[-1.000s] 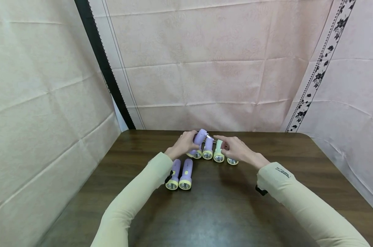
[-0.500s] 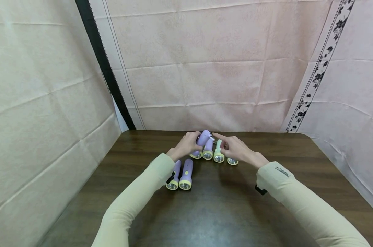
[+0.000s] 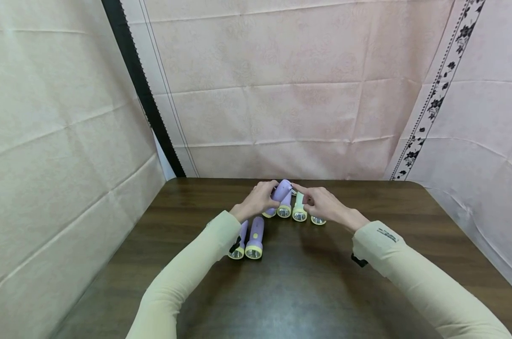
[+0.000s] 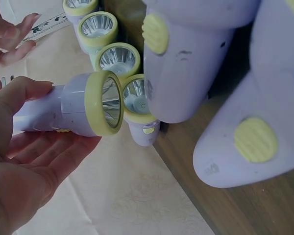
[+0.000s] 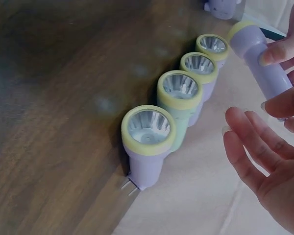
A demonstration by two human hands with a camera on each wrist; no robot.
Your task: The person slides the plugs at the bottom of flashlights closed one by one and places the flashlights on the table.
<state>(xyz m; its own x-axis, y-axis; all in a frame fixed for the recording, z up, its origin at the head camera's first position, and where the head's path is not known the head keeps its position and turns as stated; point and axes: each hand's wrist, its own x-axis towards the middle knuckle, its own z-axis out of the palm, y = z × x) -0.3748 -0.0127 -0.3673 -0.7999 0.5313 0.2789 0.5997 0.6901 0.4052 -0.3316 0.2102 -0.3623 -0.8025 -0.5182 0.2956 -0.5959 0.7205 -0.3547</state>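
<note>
My left hand (image 3: 259, 198) grips a purple flashlight (image 4: 74, 105) with a yellow rim round its lens, raised above the table and tilted. In the left wrist view, small metal prongs (image 4: 12, 78) stick out by its tail. My right hand (image 3: 325, 203) has its index finger stretched out to that tail end, with the other fingers loosely bent and apart. Beneath the hands stands a row of flashlights, purple ones (image 3: 284, 207) and a mint green one (image 3: 299, 210). The rightmost purple flashlight (image 5: 147, 147), partly hidden by my right hand in the head view, has its prongs out.
Two more purple flashlights (image 3: 255, 237) lie nearer to me, one partly covered by my left sleeve. Everything rests on a dark brown wooden table (image 3: 306, 287). Pale cloth (image 3: 264, 117) hangs behind the table and at both sides.
My left hand has shifted slightly to the right, bringing the flashlight's tail up to my right index finger. Its prongs, plain to see before, are now mostly hidden in the head view.
</note>
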